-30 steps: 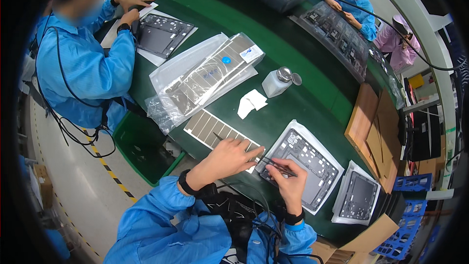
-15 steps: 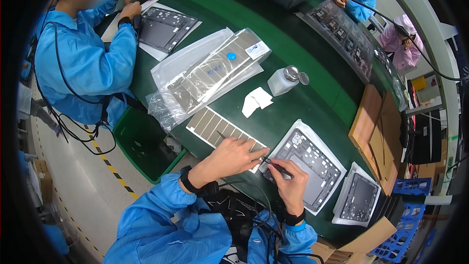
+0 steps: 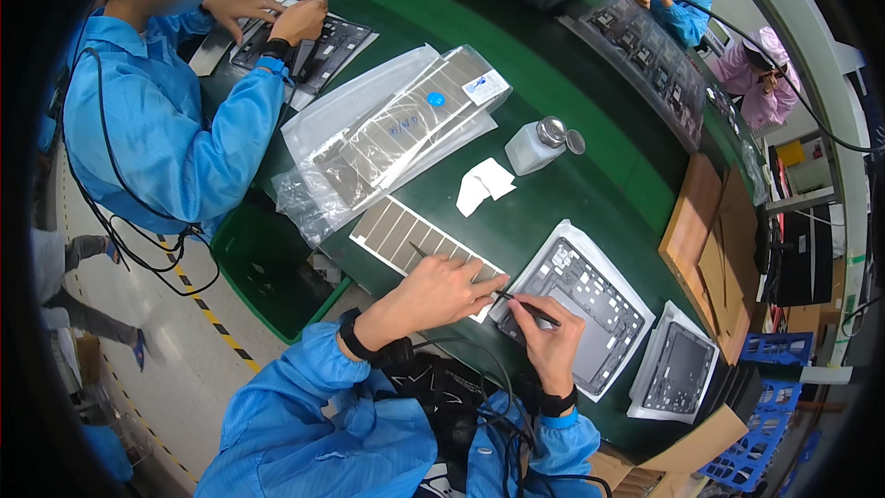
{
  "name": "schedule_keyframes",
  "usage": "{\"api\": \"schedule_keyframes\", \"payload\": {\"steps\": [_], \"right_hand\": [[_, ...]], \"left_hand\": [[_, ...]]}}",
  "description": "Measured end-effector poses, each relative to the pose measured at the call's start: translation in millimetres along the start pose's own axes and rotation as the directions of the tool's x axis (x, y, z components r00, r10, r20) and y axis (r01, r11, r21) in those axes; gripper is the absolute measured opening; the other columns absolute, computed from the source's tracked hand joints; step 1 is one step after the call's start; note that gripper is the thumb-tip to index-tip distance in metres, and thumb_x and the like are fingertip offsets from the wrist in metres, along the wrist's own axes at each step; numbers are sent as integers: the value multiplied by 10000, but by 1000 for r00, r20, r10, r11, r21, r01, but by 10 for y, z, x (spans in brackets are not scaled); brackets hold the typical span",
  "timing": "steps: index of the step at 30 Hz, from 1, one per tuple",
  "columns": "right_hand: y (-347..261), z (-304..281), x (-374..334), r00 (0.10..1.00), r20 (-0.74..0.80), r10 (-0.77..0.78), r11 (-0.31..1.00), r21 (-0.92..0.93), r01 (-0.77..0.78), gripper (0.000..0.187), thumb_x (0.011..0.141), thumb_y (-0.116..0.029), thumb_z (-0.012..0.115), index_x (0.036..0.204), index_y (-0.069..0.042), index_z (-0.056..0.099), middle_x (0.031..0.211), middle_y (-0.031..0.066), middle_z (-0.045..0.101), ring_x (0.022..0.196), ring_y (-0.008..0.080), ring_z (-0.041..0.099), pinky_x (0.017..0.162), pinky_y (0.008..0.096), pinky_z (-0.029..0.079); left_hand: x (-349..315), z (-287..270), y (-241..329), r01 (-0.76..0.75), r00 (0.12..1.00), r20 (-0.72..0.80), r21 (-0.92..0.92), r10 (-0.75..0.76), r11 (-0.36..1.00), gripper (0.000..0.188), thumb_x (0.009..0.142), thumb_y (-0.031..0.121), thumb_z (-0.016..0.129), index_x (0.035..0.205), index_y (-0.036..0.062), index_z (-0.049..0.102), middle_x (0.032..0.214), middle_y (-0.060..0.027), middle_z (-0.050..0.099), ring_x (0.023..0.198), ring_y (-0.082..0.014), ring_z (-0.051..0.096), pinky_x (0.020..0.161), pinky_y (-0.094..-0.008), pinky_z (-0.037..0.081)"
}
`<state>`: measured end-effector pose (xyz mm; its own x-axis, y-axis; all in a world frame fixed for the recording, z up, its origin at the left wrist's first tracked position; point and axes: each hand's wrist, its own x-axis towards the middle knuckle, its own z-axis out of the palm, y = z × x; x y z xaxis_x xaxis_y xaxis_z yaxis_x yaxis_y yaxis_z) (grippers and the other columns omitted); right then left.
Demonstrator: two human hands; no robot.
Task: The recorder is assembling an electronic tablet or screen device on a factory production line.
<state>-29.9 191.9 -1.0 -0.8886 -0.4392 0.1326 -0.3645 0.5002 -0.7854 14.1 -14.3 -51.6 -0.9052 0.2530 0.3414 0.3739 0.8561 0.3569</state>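
A white sheet with brown rectangular strips (image 3: 393, 231) lies slantwise on the green table. My left hand (image 3: 441, 290) rests over its near right end, index finger stretched toward the corner. From under that hand's knuckles pokes a thin dark pointed tool (image 3: 418, 250); most of it is hidden. My right hand (image 3: 553, 337) pinches black tweezers (image 3: 533, 306), their tips by the sheet's right corner and my left fingertips. Whether something is between the tips is too small to tell. Just right of the sheet sits a dark tablet housing (image 3: 590, 314) on a white liner.
A smaller dark housing (image 3: 679, 371) lies at the right. Farther back are white folded wipes (image 3: 484, 186), a pump bottle (image 3: 533, 149) and bagged strip sheets (image 3: 396, 134). A green bin (image 3: 263, 267) stands left below the table. A co-worker (image 3: 161, 111) works at the far left.
My hands stay almost in place, the tweezers at the sheet's corner. The co-worker at the left has moved both hands, one now over their dark housing. A walking person's legs appear at the left.
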Motion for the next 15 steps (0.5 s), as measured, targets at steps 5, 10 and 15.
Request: {"api": "schedule_keyframes", "payload": {"steps": [5, 10, 15], "right_hand": [[54, 1, -13, 998, -27, 56, 998, 37, -55, 126, 838, -58, 806, 951, -5, 787, 840, 119, 759, 721, 199, 729, 671, 283, 550], [-26, -95, -48, 997, -35, 62, 998, 26, -61, 130, 822, -37, 815, 942, 4, 785, 850, 115, 765, 744, 199, 734, 691, 285, 556], [-69, -797, -386, 954, -298, 15, 997, -72, -38, 138, 789, 42, 811, 922, 42, 774, 870, 123, 770, 788, 189, 731, 733, 277, 556]], "left_hand": [[-17, -9, -4, 7, 1000, 12, 4, -7, 1000, 430, 902, 350, 721, 1319, 249, 685, 876, -37, 595, 731, -209, 673, 633, -349, 537], [50, -33, 34, 4, 998, 58, -38, -2, 999, 390, 928, 367, 688, 1290, 222, 696, 886, -54, 640, 786, -239, 705, 660, -370, 549], [74, -197, 36, 16, 997, 77, -38, -13, 999, 380, 934, 361, 686, 1288, 222, 694, 878, -41, 639, 759, -234, 702, 643, -359, 543]]}}
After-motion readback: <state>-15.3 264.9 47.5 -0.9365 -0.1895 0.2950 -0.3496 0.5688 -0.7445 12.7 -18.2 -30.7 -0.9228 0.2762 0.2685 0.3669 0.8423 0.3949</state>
